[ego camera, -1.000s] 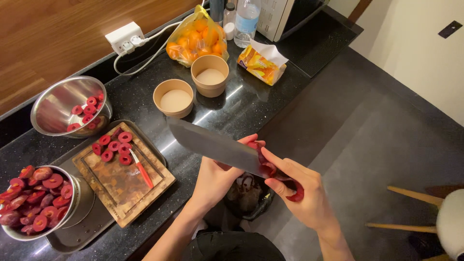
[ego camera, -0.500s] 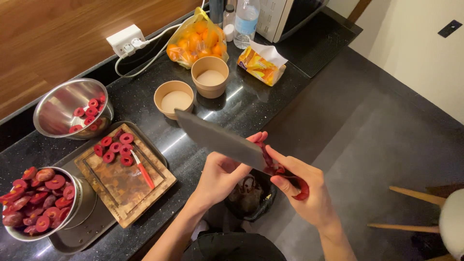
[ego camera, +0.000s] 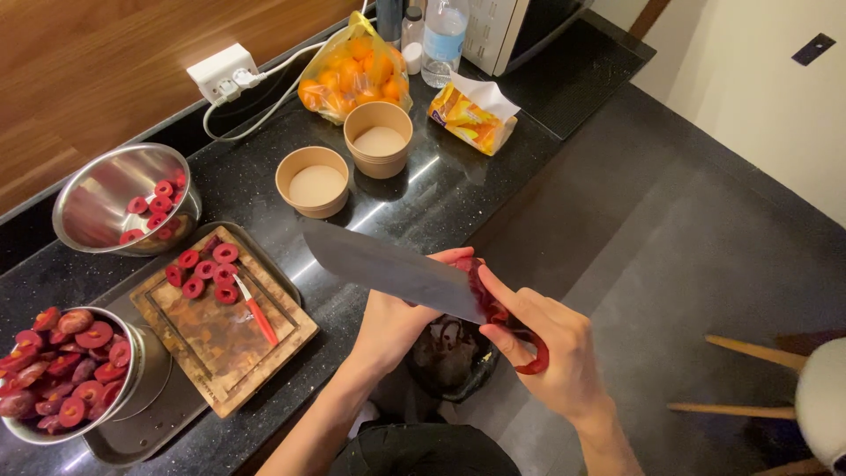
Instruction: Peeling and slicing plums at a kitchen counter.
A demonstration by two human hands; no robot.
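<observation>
My right hand (ego camera: pixel 560 357) grips the red handle of a large cleaver (ego camera: pixel 388 269), whose broad grey blade points left over the counter edge. My left hand (ego camera: pixel 397 322) reaches up from under the blade and pinches it near the handle, thumb on top. Dark red fruit pulp (ego camera: pixel 482 284) clings to the blade there, between both hands. Straight below them stands a dark bin (ego camera: pixel 449 357) with scraps in it.
A wooden cutting board (ego camera: pixel 220 339) on a metal tray (ego camera: pixel 132 436) holds red fruit rings (ego camera: pixel 204 269) and a small red-handled knife (ego camera: pixel 256 315). Steel bowls hold slices (ego camera: pixel 106 189) and halved fruit (ego camera: pixel 132 388). Two paper cups (ego camera: pixel 313 159), an orange bag (ego camera: pixel 352 75) and a stool (ego camera: pixel 820 397) are nearby.
The cleaver's tip has dipped slightly to the left. My left hand has closed on the blade by the handle, its thumb now on top next to the pulp.
</observation>
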